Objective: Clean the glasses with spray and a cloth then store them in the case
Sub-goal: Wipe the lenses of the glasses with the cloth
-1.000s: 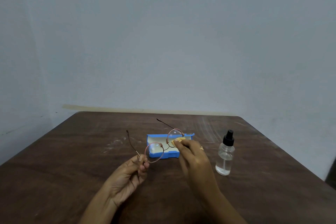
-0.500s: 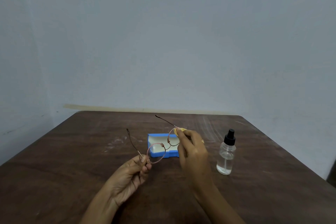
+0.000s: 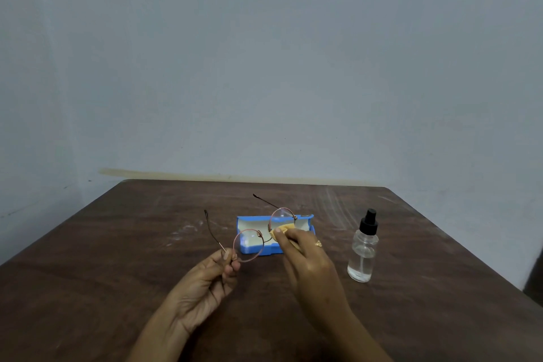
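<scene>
Glasses [image 3: 248, 245], thin round copper-pink wire frame w/ temples unfolded, are held in the air just in front of the open blue plastic case [image 3: 266, 251]. Left hand [image 3: 205, 282] pinches the frame at the hinge beside one lens. Right hand [image 3: 308, 261] pinches a small yellow cloth [image 3: 283, 229] against the other lens.

Probably very light, springy and easy to bend, w/ slippery lenses. Best held at rim or hinge, not the temple tips, w/ cloth backing the lens on both sides.

Clear spray bottle w/ black nozzle [image 3: 363, 250] stands upright to the right, apart from the case. Dark brown wooden table [image 3: 117, 273] has whitish scuffs; the pale blue-grey wall [image 3: 264, 67] behind is plain.
</scene>
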